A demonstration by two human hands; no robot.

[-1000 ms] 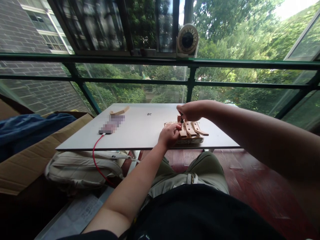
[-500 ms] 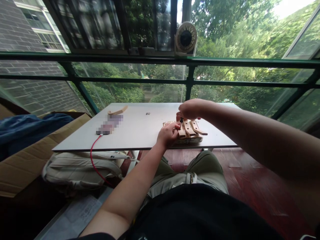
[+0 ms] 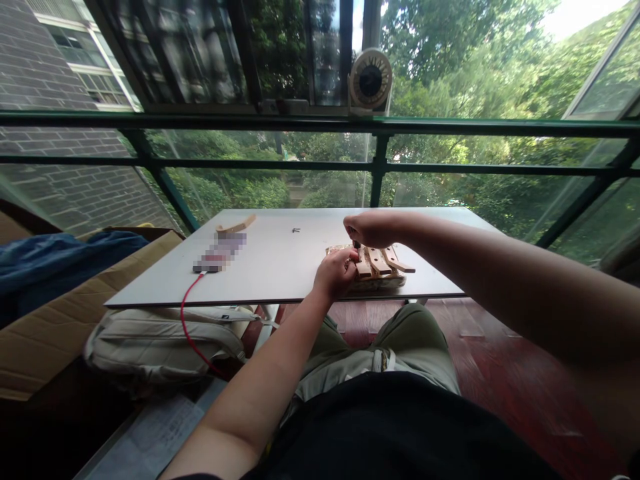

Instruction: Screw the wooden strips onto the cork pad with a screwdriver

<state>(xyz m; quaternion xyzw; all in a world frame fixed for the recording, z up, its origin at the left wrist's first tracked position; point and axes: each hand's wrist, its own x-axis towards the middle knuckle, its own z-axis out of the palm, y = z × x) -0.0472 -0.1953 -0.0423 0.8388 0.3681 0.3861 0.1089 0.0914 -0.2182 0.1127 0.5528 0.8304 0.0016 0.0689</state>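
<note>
My right hand [image 3: 373, 228] is closed around a small dark screwdriver [image 3: 356, 244], mostly hidden by the fingers, its lower end pointing down at a wooden piece. My left hand [image 3: 334, 272] is closed at the left end of the work, its fingers pressed on the nearest wooden piece [image 3: 364, 268] close to the tool tip. To the right lie two more pale wooden pieces [image 3: 381, 265] with dark holes, the outermost one angled outward. All rest on a low block [image 3: 380, 283] that looks wrapped in clear film, near the table's front edge.
On the white table [image 3: 270, 273] are a few small dark screws [image 3: 296, 231], a curved wooden piece [image 3: 237, 225] and a blurred-out device [image 3: 220, 253] with a red cable [image 3: 183, 313]. A fan [image 3: 371, 80] stands by the green railing. A backpack [image 3: 165, 343] and cardboard box [image 3: 90, 293] are at left.
My right hand has shifted slightly left and down, turning around the screwdriver, which now shows less. My left hand stays in place on the wooden piece.
</note>
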